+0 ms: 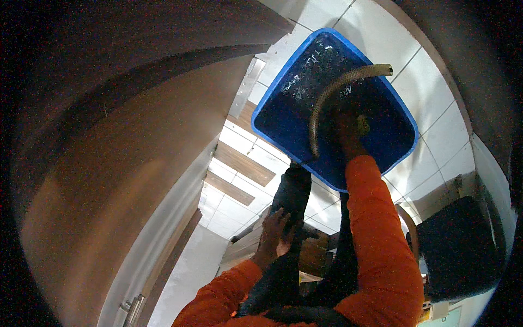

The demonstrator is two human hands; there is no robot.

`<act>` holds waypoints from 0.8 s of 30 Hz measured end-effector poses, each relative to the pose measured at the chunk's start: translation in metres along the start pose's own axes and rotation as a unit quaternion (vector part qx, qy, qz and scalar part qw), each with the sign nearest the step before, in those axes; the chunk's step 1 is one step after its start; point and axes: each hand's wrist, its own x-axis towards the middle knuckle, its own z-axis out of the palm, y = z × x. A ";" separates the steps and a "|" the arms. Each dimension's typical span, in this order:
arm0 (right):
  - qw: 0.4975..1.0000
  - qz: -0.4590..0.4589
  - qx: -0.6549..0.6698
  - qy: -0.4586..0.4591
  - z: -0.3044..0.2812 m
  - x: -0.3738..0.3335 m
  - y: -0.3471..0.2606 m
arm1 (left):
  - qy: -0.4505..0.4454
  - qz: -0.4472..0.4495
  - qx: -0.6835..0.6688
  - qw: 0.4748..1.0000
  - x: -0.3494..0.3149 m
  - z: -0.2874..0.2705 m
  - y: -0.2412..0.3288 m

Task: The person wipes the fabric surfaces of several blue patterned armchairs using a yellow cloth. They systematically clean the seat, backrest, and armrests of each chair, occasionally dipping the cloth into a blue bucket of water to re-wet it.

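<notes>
A deep blue plastic bin [262,106] stands on the floor in front of me, and glints like water show inside it. My right hand [347,121] reaches down into the bin; its fingers are lost in the dark. Beside that hand is a small yellowish-green thing [363,125] whose kind I cannot make out. A ribbed, beige flexible hose [328,91] curves through the bin to the left of my right hand, and its open end sticks out over the far right rim. My left hand [274,234] rests on my dark-trousered leg with its fingers stretched out, holding nothing.
A large brown wooden panel [125,147] rises along the left, with a metal handle [132,306] lower down. Pale floor tiles [430,111] surround the bin. At the right stands a black padded seat [460,248]. Wood-patterned strips [243,163] cross the tiles at left.
</notes>
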 end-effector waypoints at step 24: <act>0.995 -0.075 -0.034 0.055 0.029 -0.008 0.011 | 0.002 0.002 0.011 1.000 0.000 0.006 0.009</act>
